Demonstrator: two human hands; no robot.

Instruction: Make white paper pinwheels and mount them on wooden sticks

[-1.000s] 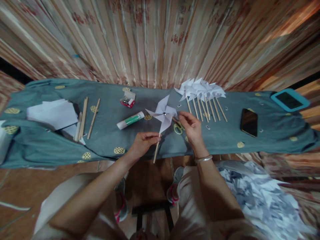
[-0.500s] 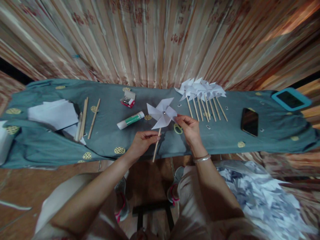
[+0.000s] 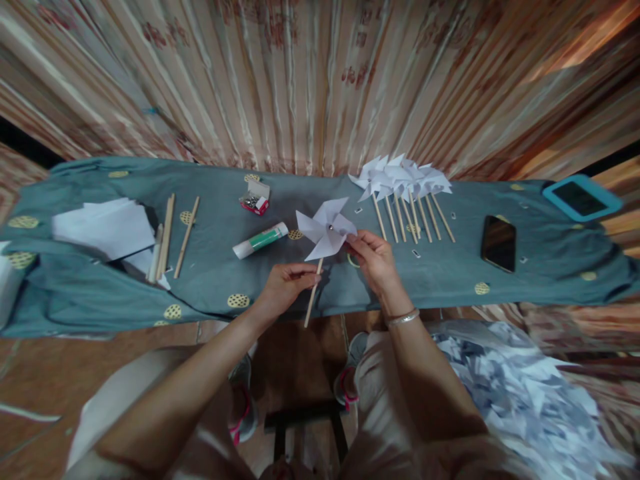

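The left hand (image 3: 284, 289) pinches the slim, stiff-looking wooden stick (image 3: 312, 305) of a white paper pinwheel (image 3: 314, 231) above the desk's (image 3: 440, 275) near edge, around mid-length. The right hand's (image 3: 376, 263) fingers close at a vane's tip. Probably feather-light; the stick seems the safest hold, since thin vanes crease easily. Beyond, near the far edge, lie spiky paper pinwheels (image 3: 400, 179).

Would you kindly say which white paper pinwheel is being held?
The pinwheel whose wooden stick the left hand grips; the others lie bunched on the teal cloth.
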